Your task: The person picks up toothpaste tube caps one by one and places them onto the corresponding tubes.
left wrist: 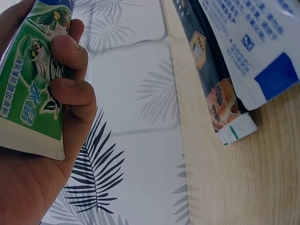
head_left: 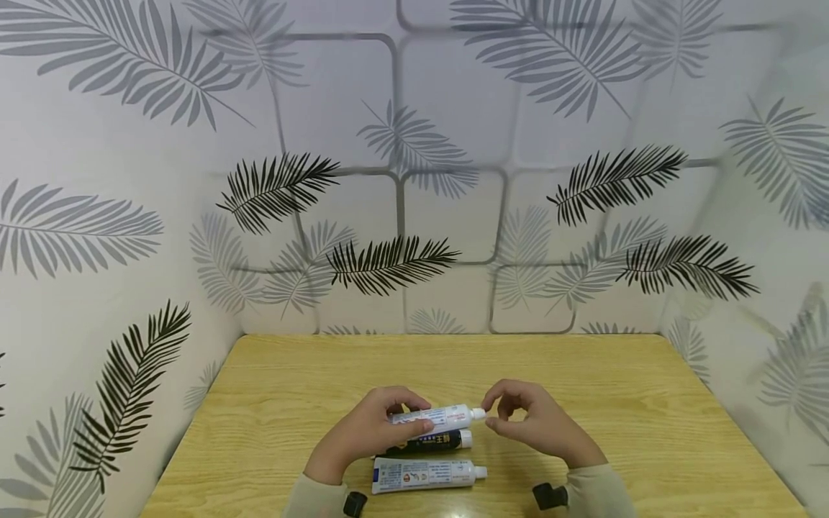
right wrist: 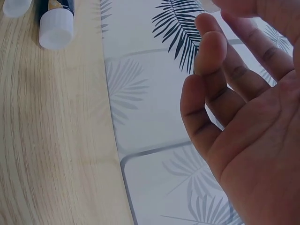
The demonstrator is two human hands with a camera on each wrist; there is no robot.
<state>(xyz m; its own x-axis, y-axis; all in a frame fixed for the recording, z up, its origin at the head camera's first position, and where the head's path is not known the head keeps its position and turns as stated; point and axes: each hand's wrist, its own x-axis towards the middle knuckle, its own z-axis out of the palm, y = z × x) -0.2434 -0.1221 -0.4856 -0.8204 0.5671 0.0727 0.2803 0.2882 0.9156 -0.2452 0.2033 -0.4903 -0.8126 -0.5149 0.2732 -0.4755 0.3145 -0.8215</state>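
Observation:
My left hand point(head_left: 378, 424) grips a toothpaste tube point(head_left: 447, 417) lengthwise, fingers over its far side and thumb on the near side. Its white cap point(head_left: 478, 414) points right. In the left wrist view the underside of this tube point(left wrist: 33, 79) is green with leaf pictures. Just past the cap is my right hand point(head_left: 537, 421), thumb and index fingertips right at the cap's end with a gap between them. The right wrist view shows that hand's other fingers point(right wrist: 234, 79) loosely bent. Below the held tube lies a black toothpaste tube point(head_left: 430, 442), partly covered by it.
A second white toothpaste tube point(head_left: 424, 475) lies nearest me, its cap to the right and blue end to the left. All lie on a wooden table point(head_left: 311, 374). Leaf-patterned walls point(head_left: 453, 216) stand behind and at both sides.

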